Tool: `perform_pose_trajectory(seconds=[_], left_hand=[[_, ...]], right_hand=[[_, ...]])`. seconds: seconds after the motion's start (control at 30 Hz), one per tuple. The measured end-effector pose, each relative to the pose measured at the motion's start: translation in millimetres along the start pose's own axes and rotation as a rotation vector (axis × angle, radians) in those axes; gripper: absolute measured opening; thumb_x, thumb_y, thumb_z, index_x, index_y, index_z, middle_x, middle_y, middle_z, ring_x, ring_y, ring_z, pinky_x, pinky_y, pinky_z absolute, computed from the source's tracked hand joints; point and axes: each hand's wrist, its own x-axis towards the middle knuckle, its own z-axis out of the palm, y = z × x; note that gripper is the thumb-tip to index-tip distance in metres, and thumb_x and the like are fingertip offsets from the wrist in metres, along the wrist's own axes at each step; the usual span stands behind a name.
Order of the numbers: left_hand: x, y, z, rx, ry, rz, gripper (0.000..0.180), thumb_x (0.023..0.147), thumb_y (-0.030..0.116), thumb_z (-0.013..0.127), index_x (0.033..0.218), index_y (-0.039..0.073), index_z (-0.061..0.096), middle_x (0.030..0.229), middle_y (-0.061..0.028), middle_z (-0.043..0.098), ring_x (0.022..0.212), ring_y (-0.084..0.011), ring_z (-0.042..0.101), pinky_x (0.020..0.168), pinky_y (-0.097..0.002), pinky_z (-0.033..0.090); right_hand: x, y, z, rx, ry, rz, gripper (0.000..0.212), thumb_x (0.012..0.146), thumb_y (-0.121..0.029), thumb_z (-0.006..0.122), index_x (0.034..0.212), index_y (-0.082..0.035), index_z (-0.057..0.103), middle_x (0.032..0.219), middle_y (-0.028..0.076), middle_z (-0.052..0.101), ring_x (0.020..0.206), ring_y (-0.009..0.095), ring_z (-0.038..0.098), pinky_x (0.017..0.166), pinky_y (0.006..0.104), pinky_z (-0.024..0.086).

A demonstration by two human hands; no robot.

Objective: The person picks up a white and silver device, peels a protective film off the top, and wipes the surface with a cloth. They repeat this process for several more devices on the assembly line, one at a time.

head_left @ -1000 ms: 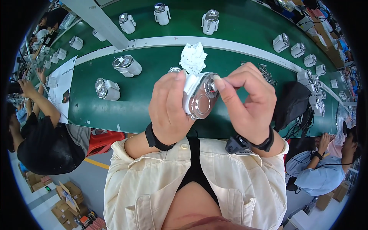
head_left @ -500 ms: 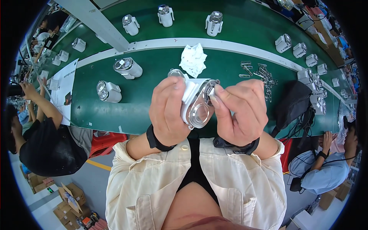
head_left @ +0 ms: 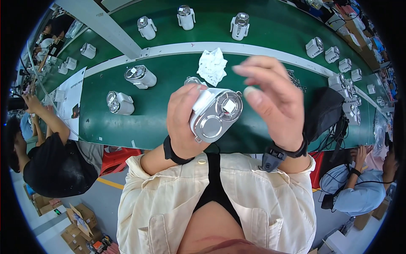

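Note:
My left hand (head_left: 182, 116) is wrapped round a white oval canister (head_left: 216, 114) with a clear top. The canister is held tilted above the near table, its top facing me. Two round parts show under that top, and a small white square lies on the farther one. To the right of it is my right hand (head_left: 275, 101), apart from the canister, with its fingers spread and nothing in them. Partly hidden behind this hand are small metal clips (head_left: 299, 81). A crumpled white paper (head_left: 212, 67) lies just beyond the canister.
Two similar canisters (head_left: 141, 76) stand on the green table (head_left: 139, 122) at left. Several more stand beyond the white rail (head_left: 182, 48) and along the right. A black bag (head_left: 323, 112) with cables lies at right. People sit on both sides.
My right hand has let go of the canister's top and moved up and right, its fingers opening. My left hand has tilted the canister, and the small white square now shows.

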Motion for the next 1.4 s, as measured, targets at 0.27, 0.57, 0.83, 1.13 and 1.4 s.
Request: perform_pose_trajectory(seconds=[0.27, 0.57, 0.83, 1.13, 1.4], left_hand=[[-4.9, 0.1, 3.5, -0.013, 0.010, 0.024, 0.094, 0.059, 0.010, 0.091, 0.136, 0.003, 0.036, 0.122, -0.0176, 0.055, 0.103, -0.0284, 0.057, 0.088, -0.0366, 0.044], [-8.2, -3.2, -0.6, -0.026, 0.006, 0.001, 0.092, 0.060, 0.013, 0.091, 0.135, 0.005, 0.037, 0.124, -0.0168, 0.053, 0.107, -0.0280, 0.055, 0.089, -0.0372, 0.044], [-4.6, 0.4, -2.4, -0.047, -0.004, -0.026, 0.090, 0.062, 0.012, 0.089, 0.135, 0.006, 0.038, 0.125, -0.0171, 0.052, 0.110, -0.0283, 0.054, 0.091, -0.0373, 0.044], [-7.0, -11.9, 4.0, -0.159, 0.044, -0.009, 0.082, 0.063, 0.012, 0.089, 0.130, 0.005, 0.041, 0.122, -0.0189, 0.055, 0.108, -0.0291, 0.057, 0.092, -0.0382, 0.045], [-4.5, -4.3, -1.2, -0.005, 0.030, -0.037, 0.081, 0.065, 0.013, 0.087, 0.131, 0.002, 0.042, 0.119, -0.0193, 0.055, 0.103, -0.0351, 0.059, 0.084, -0.0417, 0.050]], right_hand=[[0.3, 20.1, 24.7, 0.570, -0.300, 0.083, 0.039, 0.099, -0.023, 0.047, 0.125, 0.004, 0.056, 0.128, 0.018, 0.056, 0.119, 0.027, 0.054, 0.100, 0.0355, 0.042], [1.5, 13.8, 26.2, 0.775, -0.348, 0.258, 0.045, 0.100, -0.029, 0.043, 0.129, 0.006, 0.052, 0.140, 0.022, 0.046, 0.129, 0.026, 0.046, 0.106, 0.0354, 0.036], [3.0, 16.0, 21.6, 0.804, -0.394, 0.204, 0.046, 0.097, -0.026, 0.051, 0.131, 0.006, 0.050, 0.141, 0.024, 0.044, 0.129, 0.028, 0.046, 0.106, 0.0369, 0.036], [-10.0, 14.0, 41.4, 0.821, -0.165, 0.137, 0.037, 0.096, -0.019, 0.054, 0.126, 0.002, 0.054, 0.132, 0.020, 0.053, 0.123, 0.026, 0.051, 0.104, 0.0367, 0.039], [-2.0, 17.5, 42.1, 0.942, -0.245, 0.204, 0.029, 0.098, -0.019, 0.050, 0.119, -0.001, 0.056, 0.131, 0.017, 0.054, 0.112, 0.022, 0.056, 0.097, 0.0345, 0.044]])
